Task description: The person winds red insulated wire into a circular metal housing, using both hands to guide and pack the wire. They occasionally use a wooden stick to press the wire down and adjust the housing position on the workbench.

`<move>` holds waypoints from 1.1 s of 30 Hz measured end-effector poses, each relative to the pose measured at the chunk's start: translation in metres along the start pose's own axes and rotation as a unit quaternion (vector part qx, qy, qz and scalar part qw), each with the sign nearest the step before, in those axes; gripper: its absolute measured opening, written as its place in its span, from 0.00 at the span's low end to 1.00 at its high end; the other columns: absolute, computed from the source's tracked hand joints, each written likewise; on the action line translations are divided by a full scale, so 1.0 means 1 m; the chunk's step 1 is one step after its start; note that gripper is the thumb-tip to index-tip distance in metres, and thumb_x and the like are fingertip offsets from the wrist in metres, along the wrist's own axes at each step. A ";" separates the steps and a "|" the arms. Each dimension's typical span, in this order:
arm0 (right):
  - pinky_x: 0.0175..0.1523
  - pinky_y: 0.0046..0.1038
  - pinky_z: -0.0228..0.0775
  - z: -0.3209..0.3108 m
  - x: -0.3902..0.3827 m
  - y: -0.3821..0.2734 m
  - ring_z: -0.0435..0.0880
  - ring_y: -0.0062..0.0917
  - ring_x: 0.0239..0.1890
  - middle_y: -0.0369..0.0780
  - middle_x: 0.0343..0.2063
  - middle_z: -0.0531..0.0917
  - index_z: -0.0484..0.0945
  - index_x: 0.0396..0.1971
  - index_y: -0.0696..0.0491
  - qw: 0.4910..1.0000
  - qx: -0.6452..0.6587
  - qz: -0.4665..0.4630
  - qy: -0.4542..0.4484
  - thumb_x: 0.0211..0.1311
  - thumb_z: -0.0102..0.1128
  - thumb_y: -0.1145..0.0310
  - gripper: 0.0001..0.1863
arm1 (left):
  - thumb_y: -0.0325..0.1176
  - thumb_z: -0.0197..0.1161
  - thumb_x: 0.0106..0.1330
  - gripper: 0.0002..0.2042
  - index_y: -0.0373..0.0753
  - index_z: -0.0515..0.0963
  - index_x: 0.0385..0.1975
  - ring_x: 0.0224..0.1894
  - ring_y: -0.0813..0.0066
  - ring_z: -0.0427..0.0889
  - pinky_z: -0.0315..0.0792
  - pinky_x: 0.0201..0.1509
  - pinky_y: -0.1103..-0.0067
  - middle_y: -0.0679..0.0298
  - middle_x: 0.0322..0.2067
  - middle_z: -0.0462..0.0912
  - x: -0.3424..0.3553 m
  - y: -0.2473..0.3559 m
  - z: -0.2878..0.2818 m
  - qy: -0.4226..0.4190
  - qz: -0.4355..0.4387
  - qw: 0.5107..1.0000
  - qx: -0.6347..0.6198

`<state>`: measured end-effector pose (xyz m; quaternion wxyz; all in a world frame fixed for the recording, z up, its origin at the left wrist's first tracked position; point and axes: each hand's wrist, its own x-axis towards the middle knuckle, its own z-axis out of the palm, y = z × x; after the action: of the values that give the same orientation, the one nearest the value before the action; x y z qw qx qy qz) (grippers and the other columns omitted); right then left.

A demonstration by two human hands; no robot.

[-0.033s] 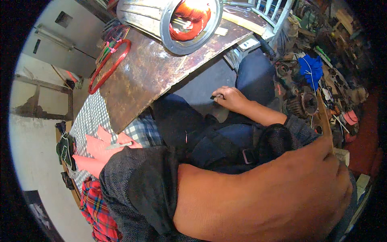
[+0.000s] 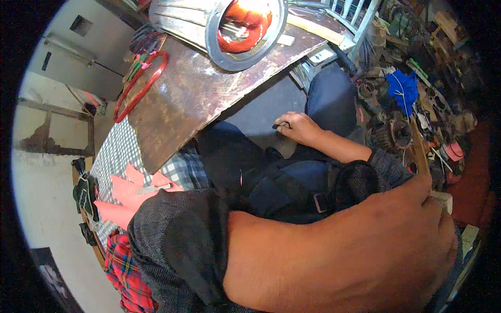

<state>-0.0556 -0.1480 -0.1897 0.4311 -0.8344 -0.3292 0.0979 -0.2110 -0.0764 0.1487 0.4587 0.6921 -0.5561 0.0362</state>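
My right hand point(image 2: 296, 126) is low over my lap beside the dark-trousered knees, fingers closed round a small dark item point(image 2: 276, 126) that I cannot make out. Very close to the camera, my left forearm point(image 2: 313, 261) stretches across the bottom from a dark grey sleeve point(image 2: 177, 240); my left hand point(image 2: 428, 214) is at the lower right, its fingers mostly hidden. Above them is a worn brown board point(image 2: 172, 120), bearing a metal motor housing point(image 2: 182, 21) with red wire coils point(image 2: 242, 41) inside and a loose red wire loop point(image 2: 125, 99).
At left, pink sheets point(image 2: 120, 193) and a small blade-like tool point(image 2: 151, 189) lie on checked cloth point(image 2: 112, 156), with red plaid fabric point(image 2: 125, 266) below. At right are piled motor parts point(image 2: 391, 133), a blue cloth point(image 2: 402, 91) and a pale metal chair-like frame point(image 2: 355, 23).
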 end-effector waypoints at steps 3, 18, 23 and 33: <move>0.53 0.40 0.80 0.003 0.001 0.004 0.88 0.44 0.45 0.50 0.41 0.87 0.87 0.49 0.58 1.000 0.014 0.014 -0.010 0.65 0.68 0.67 0.16 | 0.36 0.69 0.63 0.20 0.34 0.81 0.52 0.50 0.52 0.84 0.78 0.58 0.63 0.51 0.49 0.84 -0.001 -0.010 0.001 0.007 0.003 1.000 -0.004; 0.60 0.46 0.76 0.005 0.001 0.002 0.84 0.50 0.52 0.52 0.47 0.86 0.86 0.52 0.55 0.990 -0.092 0.043 -0.100 0.67 0.66 0.60 0.19 | 0.34 0.71 0.58 0.19 0.31 0.84 0.47 0.34 0.59 0.85 0.82 0.46 0.65 0.56 0.31 0.83 -0.031 -0.001 -0.042 0.062 0.101 0.979 0.165; 0.63 0.47 0.74 0.006 0.001 0.005 0.83 0.50 0.56 0.53 0.49 0.84 0.85 0.54 0.55 0.979 -0.107 0.088 -0.148 0.69 0.64 0.59 0.20 | 0.35 0.70 0.58 0.19 0.32 0.83 0.48 0.35 0.59 0.86 0.81 0.47 0.65 0.56 0.32 0.83 -0.015 0.016 -0.056 -0.069 0.086 0.985 0.129; 0.59 0.46 0.76 -0.001 -0.004 -0.008 0.85 0.47 0.52 0.50 0.46 0.85 0.85 0.55 0.55 0.985 -0.087 0.063 -0.138 0.69 0.64 0.62 0.19 | 0.36 0.68 0.60 0.20 0.32 0.82 0.49 0.37 0.59 0.86 0.81 0.49 0.65 0.55 0.34 0.83 -0.018 0.002 -0.071 -0.120 0.057 0.983 0.126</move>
<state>-0.0622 -0.1484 -0.1830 0.3000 -0.8663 -0.3393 0.2105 -0.1870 -0.0152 0.1806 0.2952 0.7106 -0.6369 0.0490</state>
